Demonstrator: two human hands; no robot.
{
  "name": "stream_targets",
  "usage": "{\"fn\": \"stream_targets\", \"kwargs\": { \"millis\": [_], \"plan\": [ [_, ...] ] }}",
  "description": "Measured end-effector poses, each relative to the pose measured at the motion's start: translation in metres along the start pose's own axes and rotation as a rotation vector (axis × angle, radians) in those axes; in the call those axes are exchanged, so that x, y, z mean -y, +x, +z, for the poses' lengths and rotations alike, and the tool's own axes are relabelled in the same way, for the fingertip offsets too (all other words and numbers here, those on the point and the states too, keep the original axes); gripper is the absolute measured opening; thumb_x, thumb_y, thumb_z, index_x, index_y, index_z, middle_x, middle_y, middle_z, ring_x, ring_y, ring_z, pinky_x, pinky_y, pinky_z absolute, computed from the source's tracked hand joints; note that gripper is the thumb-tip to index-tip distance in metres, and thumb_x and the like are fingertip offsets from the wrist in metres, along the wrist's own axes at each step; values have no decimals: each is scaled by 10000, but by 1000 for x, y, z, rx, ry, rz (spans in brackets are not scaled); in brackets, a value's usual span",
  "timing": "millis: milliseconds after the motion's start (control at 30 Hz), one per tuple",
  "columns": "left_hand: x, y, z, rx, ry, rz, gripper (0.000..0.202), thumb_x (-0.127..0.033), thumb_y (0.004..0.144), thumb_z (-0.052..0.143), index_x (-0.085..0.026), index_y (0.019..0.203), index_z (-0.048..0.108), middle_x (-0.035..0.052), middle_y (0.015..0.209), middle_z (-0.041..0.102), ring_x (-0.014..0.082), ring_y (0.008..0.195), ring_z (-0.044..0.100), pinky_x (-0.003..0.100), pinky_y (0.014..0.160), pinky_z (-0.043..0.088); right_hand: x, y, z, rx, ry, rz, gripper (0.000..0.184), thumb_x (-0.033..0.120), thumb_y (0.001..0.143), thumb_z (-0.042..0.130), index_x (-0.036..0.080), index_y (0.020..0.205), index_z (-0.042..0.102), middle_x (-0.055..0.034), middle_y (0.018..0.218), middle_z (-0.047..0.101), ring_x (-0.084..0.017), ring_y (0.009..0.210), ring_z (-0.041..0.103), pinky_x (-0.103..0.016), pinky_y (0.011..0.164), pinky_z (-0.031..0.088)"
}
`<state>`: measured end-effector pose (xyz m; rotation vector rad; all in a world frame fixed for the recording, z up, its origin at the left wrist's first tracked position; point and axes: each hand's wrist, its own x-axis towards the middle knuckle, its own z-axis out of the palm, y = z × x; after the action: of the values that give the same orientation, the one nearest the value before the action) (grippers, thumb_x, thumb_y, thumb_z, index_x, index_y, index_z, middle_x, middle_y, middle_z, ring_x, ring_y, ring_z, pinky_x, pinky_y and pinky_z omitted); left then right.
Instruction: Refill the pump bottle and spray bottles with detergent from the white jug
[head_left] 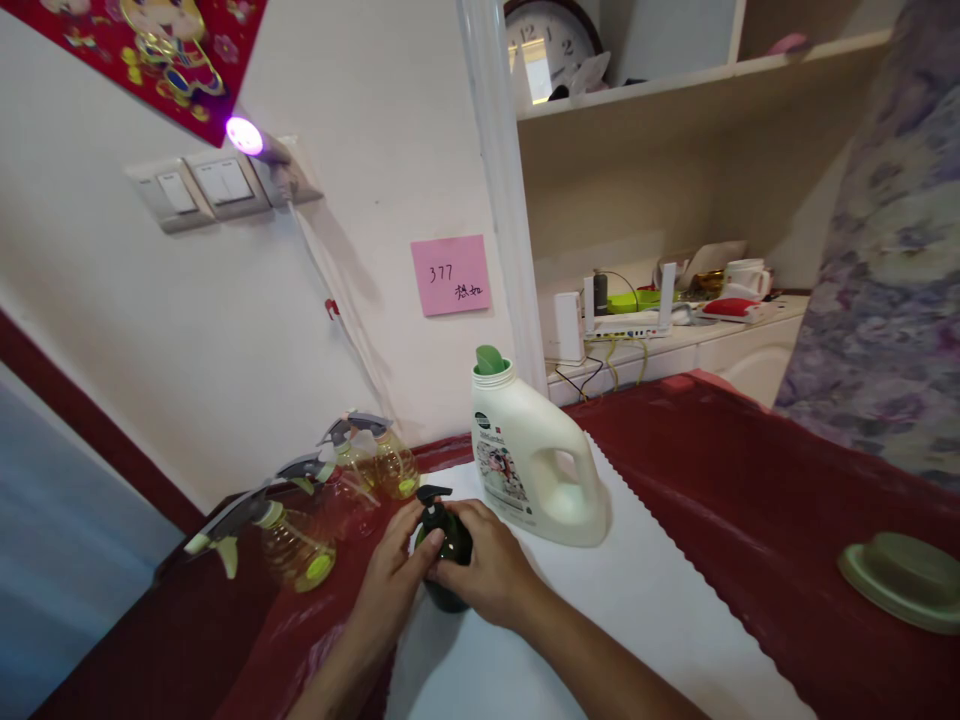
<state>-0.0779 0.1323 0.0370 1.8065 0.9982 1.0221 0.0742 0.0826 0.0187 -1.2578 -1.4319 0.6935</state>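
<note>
A dark green pump bottle point(448, 590) with a black pump head stands upright on the white sheet point(600, 620). My left hand point(401, 550) wraps round its left side, thumb across the front. From the right, my right hand point(491, 560) closes round the same bottle near its shoulder. Just behind them rises a large cream detergent jug point(540, 460) with a handle hole. Its mouth has no cap on, and a green spout point(490, 360) shows inside the neck.
Several clear spray bottles point(292, 550) with grey triggers stand at the left by the wall. A pale green lid-like dish point(904, 575) lies on the dark red tablecloth point(720, 460) at right. Behind, a white router point(626, 325) with cables sits on a shelf.
</note>
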Motion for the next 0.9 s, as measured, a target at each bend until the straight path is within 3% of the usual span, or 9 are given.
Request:
{"fn": "stream_targets", "kwargs": {
  "millis": [133, 200, 300, 400, 533, 700, 767, 900],
  "plan": [
    [-6, 4, 5, -122, -108, -40, 609, -461, 670, 849, -189, 1154, 598, 132, 1196, 693, 320, 1123, 649, 450, 966, 513, 0, 0, 0, 4, -9, 23, 605, 318, 689, 796, 178, 1258, 644, -125, 1302, 642, -327, 1218, 591, -481, 1053, 442],
    [-9, 6, 9, -205, -77, -42, 548, -453, 639, 869, -190, 1036, 598, 97, 1063, 712, 291, 1016, 669, 412, 889, 535, 1, 0, -1, 6, -11, 32, 624, 319, 680, 810, 185, 1265, 640, -118, 1303, 642, -326, 1225, 587, -478, 1056, 439],
    [-12, 6, 13, -219, -45, -22, 418, -451, 689, 830, -195, 937, 610, 58, 951, 712, 251, 916, 668, 363, 821, 537, 2, 0, -1, 7, -18, 36, 642, 309, 674, 819, 191, 1276, 632, -114, 1297, 644, -324, 1217, 590, -474, 1048, 442],
    [-11, 4, 12, -177, -12, 16, 359, -462, 755, 765, -191, 967, 660, 69, 982, 725, 263, 959, 667, 381, 880, 523, 2, 1, -2, 11, -25, 29, 595, 304, 679, 817, 205, 1243, 651, -105, 1267, 659, -319, 1195, 601, -464, 1028, 450],
    [-4, 0, 4, -90, 22, 28, 430, -515, 830, 679, -183, 1102, 705, 117, 1147, 722, 316, 1113, 642, 466, 1033, 450, 2, 1, -2, 9, -24, 13, 597, 299, 688, 814, 244, 1258, 646, -77, 1260, 665, -301, 1200, 598, -447, 1032, 442],
    [-6, -1, -1, -9, -86, -59, 537, -541, 842, 691, -198, 1254, 663, 134, 1376, 637, 345, 1337, 530, 472, 1123, 390, 4, 0, -3, 5, -28, 8, 572, 320, 678, 819, 267, 1225, 660, -69, 1237, 671, -297, 1163, 614, -432, 999, 463],
    [-10, 0, 2, -45, -124, -74, 588, -517, 784, 765, -203, 1260, 622, 129, 1342, 650, 332, 1279, 576, 452, 1071, 445, 5, 0, -3, 3, -27, 6, 563, 321, 681, 813, 280, 1221, 660, -63, 1232, 672, -291, 1153, 618, -425, 989, 469],
    [-14, 5, 10, -189, -32, -38, 552, -474, 658, 871, -196, 1055, 606, 63, 1023, 716, 270, 988, 676, 374, 875, 528, 5, 1, -2, -3, -27, 8, 565, 321, 684, 808, 277, 1226, 656, -66, 1234, 671, -291, 1147, 621, -427, 981, 474]
  ]
}}
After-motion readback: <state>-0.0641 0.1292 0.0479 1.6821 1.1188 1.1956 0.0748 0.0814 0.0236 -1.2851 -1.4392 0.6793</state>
